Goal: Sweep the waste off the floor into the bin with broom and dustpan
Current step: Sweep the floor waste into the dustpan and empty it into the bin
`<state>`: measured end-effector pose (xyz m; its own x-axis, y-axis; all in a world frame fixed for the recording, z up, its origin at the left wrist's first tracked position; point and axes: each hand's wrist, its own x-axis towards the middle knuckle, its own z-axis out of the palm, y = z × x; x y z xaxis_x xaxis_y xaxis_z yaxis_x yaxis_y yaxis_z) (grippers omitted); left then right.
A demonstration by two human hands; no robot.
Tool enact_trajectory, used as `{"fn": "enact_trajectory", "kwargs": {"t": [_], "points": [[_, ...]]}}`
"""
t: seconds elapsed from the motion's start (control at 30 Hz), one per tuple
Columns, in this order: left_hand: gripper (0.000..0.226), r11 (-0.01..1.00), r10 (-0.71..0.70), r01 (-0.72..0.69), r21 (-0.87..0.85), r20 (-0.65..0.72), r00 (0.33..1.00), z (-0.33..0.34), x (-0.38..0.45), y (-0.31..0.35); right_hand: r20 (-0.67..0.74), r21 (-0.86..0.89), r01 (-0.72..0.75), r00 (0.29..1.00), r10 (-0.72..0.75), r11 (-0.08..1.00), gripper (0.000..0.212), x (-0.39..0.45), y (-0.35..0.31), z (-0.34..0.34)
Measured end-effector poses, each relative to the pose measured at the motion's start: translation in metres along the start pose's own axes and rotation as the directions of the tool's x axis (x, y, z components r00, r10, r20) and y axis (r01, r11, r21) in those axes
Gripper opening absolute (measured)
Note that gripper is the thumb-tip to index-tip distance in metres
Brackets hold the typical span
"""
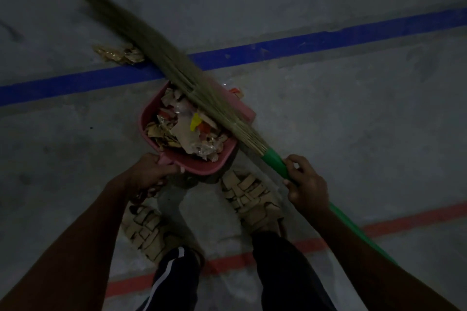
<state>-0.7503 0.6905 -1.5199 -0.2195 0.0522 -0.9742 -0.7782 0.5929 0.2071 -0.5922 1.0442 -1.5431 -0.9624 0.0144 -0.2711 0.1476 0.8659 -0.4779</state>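
Near centre, on grey concrete floor (328, 121): pink plastic dustpan (151, 118), heaped with torn paper and wrappers (187, 131), mouth facing far. Left hand (149, 174) grips its handle, probably steadying it. Right hand (307, 182) wraps the green-handled grass broom (177, 73); long axis runs near-right to far-left, bristles blurred, beside a loose wrapper scrap (118, 54) at the blue floor line (303, 45). Bin not visible.

By my left hand (149, 174) the dustpan (151, 118) is pink, its scraps (187, 131) tan, yellow and orange. My right hand (307, 182) grips a green handle (275, 161); beyond, straw-coloured bristles (141, 30) cross a blue stripe (303, 45) on grey floor (353, 121).
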Motion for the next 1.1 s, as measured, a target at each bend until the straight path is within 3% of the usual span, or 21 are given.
{"fn": "enact_trajectory", "kwargs": {"t": [0.17,0.43,0.53,0.7,0.93,1.1], "points": [[0.04,0.999,-0.011,0.011,-0.037,-0.007,1.0,0.008,0.001,-0.004,-0.104,0.057,0.043,0.994,-0.037,0.997,0.039,0.004,0.0,-0.006],[0.032,0.993,-0.009,0.016,-0.113,0.058,0.998,0.018,-0.007,-0.035,-0.265,0.096,-0.173,0.945,0.192,0.98,0.044,0.007,0.024,-0.013],[0.017,0.991,-0.026,0.03,-0.133,0.037,0.999,0.02,-0.013,-0.049,-0.25,0.074,-0.218,0.94,0.23,0.973,0.045,-0.003,0.035,-0.011],[0.031,0.984,-0.012,0.013,-0.176,0.007,1.0,0.032,-0.025,-0.058,-0.165,0.06,-0.231,0.957,0.238,0.971,0.045,-0.023,0.042,-0.005],[0.016,0.976,-0.011,0.001,-0.219,-0.045,0.999,0.047,-0.052,-0.055,-0.159,0.091,-0.226,0.958,0.238,0.97,0.047,-0.034,0.038,0.001],[0.024,0.981,-0.022,0.007,-0.196,-0.073,0.997,0.048,-0.055,-0.07,-0.155,0.111,-0.227,0.958,0.243,0.967,0.045,-0.034,0.033,0.003]]}}
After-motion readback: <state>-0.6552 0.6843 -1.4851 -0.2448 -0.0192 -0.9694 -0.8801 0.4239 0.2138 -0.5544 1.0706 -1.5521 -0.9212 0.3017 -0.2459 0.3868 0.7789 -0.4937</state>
